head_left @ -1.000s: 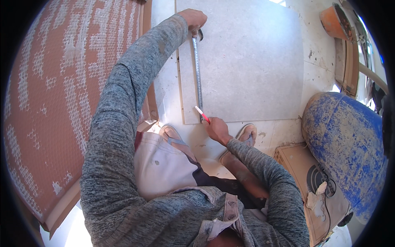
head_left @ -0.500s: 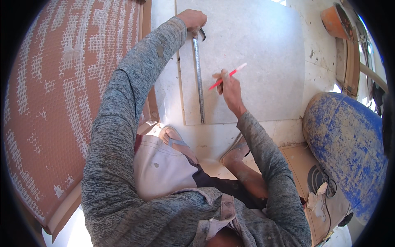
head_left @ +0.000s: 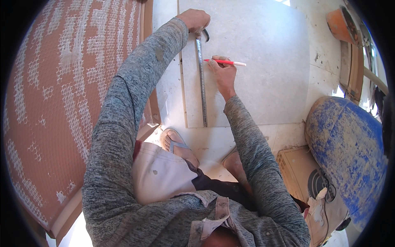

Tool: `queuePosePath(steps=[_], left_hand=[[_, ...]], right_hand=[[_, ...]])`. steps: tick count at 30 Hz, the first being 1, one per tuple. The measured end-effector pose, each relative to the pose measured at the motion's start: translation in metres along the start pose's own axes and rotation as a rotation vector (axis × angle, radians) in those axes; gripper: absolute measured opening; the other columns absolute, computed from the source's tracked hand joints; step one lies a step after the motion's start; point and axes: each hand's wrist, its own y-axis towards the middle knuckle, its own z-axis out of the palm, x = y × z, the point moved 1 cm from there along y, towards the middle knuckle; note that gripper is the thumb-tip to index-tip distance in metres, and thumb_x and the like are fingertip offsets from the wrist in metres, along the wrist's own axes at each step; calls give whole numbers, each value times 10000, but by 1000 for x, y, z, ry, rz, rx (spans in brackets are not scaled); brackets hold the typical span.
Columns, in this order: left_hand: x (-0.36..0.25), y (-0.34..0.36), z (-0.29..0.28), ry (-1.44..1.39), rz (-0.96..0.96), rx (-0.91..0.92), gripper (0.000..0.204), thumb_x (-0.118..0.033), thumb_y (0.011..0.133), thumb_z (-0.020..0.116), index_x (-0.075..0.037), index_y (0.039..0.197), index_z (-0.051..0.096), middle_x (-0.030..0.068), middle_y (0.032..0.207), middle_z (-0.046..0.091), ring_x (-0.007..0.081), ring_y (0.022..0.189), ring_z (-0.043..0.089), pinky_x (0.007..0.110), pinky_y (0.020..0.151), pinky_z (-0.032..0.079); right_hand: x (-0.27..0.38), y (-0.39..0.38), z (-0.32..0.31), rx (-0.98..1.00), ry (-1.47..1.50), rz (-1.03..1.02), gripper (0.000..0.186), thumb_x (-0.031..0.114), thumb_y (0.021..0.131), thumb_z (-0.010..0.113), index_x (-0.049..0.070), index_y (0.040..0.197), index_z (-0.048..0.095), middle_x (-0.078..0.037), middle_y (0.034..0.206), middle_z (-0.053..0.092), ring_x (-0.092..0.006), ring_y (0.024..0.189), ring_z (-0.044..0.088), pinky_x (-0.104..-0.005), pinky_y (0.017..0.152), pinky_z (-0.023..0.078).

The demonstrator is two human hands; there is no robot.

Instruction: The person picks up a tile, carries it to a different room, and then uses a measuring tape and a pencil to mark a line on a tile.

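A large pale grey tile [head_left: 263, 86] lies flat in front of me. Along its left side runs a long, narrow metal measuring strip [head_left: 201, 84] with graduations, its near end close to the tile's front edge. My left hand [head_left: 193, 19] is closed over the strip's far end and hides what is there; a black curved piece [head_left: 206, 35] sticks out beside the fingers. In my right hand [head_left: 224, 76] a red felt-tip pen [head_left: 225, 62] with a white end is pinched, its red tip pointing left, close to the strip's right edge.
On the left stands a reddish-brown panel [head_left: 61, 107] with a white mesh pattern. A blue barrel [head_left: 349, 152] smeared with dried material is at right, beside flattened cardboard [head_left: 294, 164]. An orange bucket [head_left: 341, 26] lies tipped at the far right. My sandalled feet [head_left: 177, 144] are near the tile.
My right hand has moved up and left towards the strip, and the pen has turned from slanting to nearly level. My left hand stays at the strip's far end.
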Motion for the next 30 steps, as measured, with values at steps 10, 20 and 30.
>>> queuePosePath(steps=[10, 20, 30], left_hand=[[0, -1, 0, -27, -26, 16, 249, -141, 678, 860, -43, 810, 672, 129, 870, 699, 280, 848, 685, 372, 736, 543], [6, 3, 6, -1, 36, -35, 253, -144, 666, 863, -55, 818, 682, 118, 843, 705, 279, 832, 691, 369, 728, 542], [1, -2, 1, -23, -24, -6, 246, -142, 658, 867, -55, 813, 697, 112, 829, 710, 262, 816, 698, 366, 713, 548]], right_hand=[[-9, -1, 7, -48, -106, -51, 177, 74, 862, 671, -26, 1008, 661, -109, 923, 708, -157, 853, 684, -270, 786, 534], [4, -5, 12, -77, -87, -64, 134, 59, 873, 694, -14, 978, 655, -63, 910, 685, -107, 821, 647, -239, 763, 522], [-4, -2, 10, -55, -148, -57, 159, 48, 861, 672, -21, 1002, 645, -107, 932, 699, -158, 860, 682, -268, 800, 541]])
